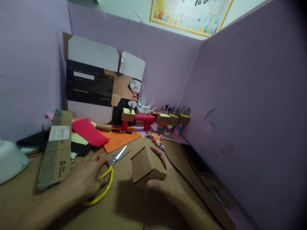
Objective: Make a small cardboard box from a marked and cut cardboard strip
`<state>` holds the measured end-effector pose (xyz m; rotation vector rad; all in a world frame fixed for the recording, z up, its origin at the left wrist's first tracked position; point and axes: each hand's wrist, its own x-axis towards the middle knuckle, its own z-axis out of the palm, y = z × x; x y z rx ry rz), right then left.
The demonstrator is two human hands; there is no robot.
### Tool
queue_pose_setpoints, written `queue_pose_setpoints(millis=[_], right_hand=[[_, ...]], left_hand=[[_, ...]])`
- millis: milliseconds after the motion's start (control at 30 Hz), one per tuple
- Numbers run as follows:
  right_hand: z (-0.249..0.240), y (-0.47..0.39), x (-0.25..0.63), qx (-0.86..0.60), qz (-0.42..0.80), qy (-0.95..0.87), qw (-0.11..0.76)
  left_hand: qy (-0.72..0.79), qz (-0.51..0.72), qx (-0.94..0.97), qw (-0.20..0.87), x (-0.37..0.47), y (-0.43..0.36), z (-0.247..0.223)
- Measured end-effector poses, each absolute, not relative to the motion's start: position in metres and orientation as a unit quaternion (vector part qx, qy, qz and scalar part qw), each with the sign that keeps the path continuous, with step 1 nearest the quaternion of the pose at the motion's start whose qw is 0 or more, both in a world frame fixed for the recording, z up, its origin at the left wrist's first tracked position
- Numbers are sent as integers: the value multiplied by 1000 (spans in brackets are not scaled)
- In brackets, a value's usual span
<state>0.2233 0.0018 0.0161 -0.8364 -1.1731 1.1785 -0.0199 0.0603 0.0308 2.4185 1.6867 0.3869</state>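
Observation:
A small folded piece of brown cardboard, shaped like an open-ended box (146,166), is tilted a little above the tabletop. My right hand (165,179) grips it from the right, thumb near its lower edge and fingers behind it. Farther left lies a pair of yellow-handled scissors (110,188) with its blades slightly apart, pointing away to the right. My left hand (88,175) is at the handles, one handle passing between thumb and fingers; part of that handle is hidden.
A flattened cardboard strip (56,156) lies at left beside red paper (90,131) and orange paper (122,140). Cardboard animal figures (164,119) stand at the back. A dark phone-like slab (195,159) and a black cable (185,180) are on the right, near the purple wall (249,105).

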Motion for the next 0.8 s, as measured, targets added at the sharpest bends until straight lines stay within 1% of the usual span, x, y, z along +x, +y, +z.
queue_pose_setpoints(millis=[33,67,133,200,233,333,467,533,567,633,733,800], right_hand=[[17,1,223,-393,477,-535,577],[18,0,223,-417,447,-561,557],[20,-3,221,-436,403,-605,530],[19,-4,219,-440,367,-643,508],[18,-5,218,-444,349,-660,496],[13,-6,214,-434,301,-703,477],[10,-7,212,-379,255,-741,493],[10,-9,212,-371,252,-740,501],[11,-10,212,-375,259,-734,503],[12,-12,213,-386,294,-711,510],[14,-12,214,-379,369,-663,530],[14,-10,215,-350,402,-640,554]], left_hand=[[551,146,817,91,-18,57,34],[529,175,822,120,-15,53,37],[470,227,825,217,-7,43,42],[430,240,813,311,1,32,41],[425,238,804,341,6,28,39],[420,273,783,369,16,21,29],[401,322,781,353,23,19,25],[400,328,770,374,25,18,30],[397,326,759,400,26,18,33],[360,323,719,499,25,19,38],[252,322,620,670,19,25,39],[196,313,554,746,14,31,35]])
